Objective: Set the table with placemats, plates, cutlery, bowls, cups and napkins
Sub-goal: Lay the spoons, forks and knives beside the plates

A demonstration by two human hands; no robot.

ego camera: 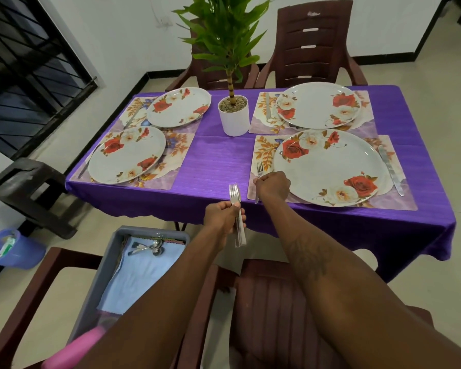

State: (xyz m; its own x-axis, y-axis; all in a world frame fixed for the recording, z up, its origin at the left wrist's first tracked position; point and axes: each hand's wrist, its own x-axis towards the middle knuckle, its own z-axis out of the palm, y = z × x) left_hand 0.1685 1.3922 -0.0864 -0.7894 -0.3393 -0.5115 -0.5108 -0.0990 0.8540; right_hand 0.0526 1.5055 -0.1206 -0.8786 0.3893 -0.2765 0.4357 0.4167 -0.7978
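Four rose-patterned plates sit on floral placemats on the purple table. My right hand (273, 185) grips a fork (259, 170) lying on the near right placemat (262, 147), just left of the near right plate (330, 166). A knife (391, 170) lies on that plate's right side. My left hand (222, 218) holds a bundle of forks (236, 206) upright in front of the table's near edge. Knives also lie beside the near left plate (127, 154), the far left plate (179, 106) and the far right plate (318, 105).
A potted plant (234, 114) stands mid-table. A grey tub (112, 262) on the chair at my left holds folded napkins and spoons (151, 249). Brown chairs (312, 43) stand behind the table, one right below me. A dark stool (30, 182) and a blue bin (14, 249) are at the left.
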